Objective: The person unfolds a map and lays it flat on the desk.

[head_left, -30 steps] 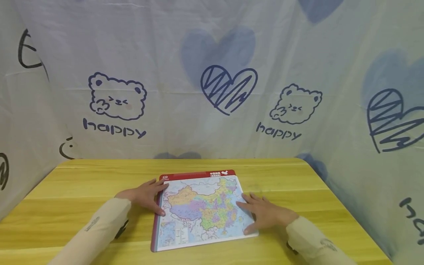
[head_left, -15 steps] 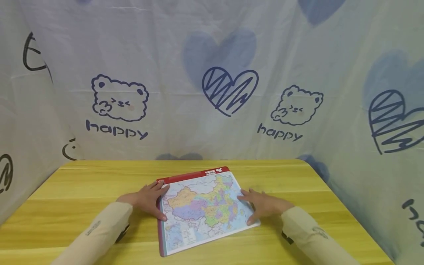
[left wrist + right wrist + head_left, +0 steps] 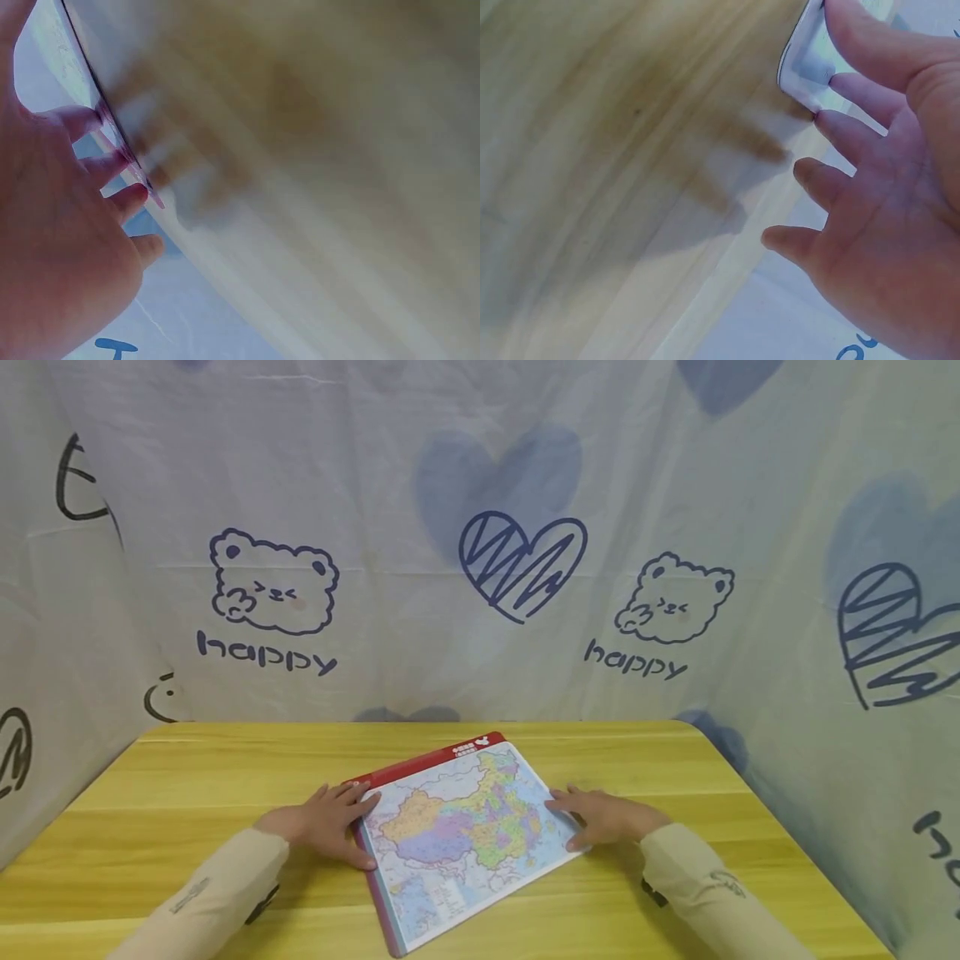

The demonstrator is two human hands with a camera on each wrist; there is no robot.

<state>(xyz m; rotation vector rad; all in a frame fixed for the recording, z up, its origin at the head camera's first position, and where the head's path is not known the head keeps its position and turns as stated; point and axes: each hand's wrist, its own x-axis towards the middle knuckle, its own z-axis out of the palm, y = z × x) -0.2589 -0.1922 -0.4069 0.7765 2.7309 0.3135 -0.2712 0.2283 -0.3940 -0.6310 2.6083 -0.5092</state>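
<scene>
A thin rectangular map board (image 3: 457,835), with a coloured map of China and a red band along its far edge, lies turned at an angle on the table. At its left edge my left hand (image 3: 326,827) is spread, thumb and fingertips resting at the border. My right hand (image 3: 611,818) touches the right edge near the lower right corner with thumb and fingertips. In the left wrist view, the fingers of the left hand (image 3: 67,240) reach the board's edge (image 3: 69,56). The right wrist view shows the right hand (image 3: 885,180) with extended fingers beside the board's rounded corner (image 3: 804,71).
The yellow wood-grain table (image 3: 187,777) spreads around the board on all sides. Behind it hangs a pale curtain (image 3: 390,593) printed with hearts, bears and the word "happy", and more curtain stands at both sides. Dark straps show under both cream sleeves (image 3: 210,893).
The map board has turned counterclockwise: its far right corner has swung away and left, its near left corner nearer and right. Both hands stay at its edges and have shifted only slightly.
</scene>
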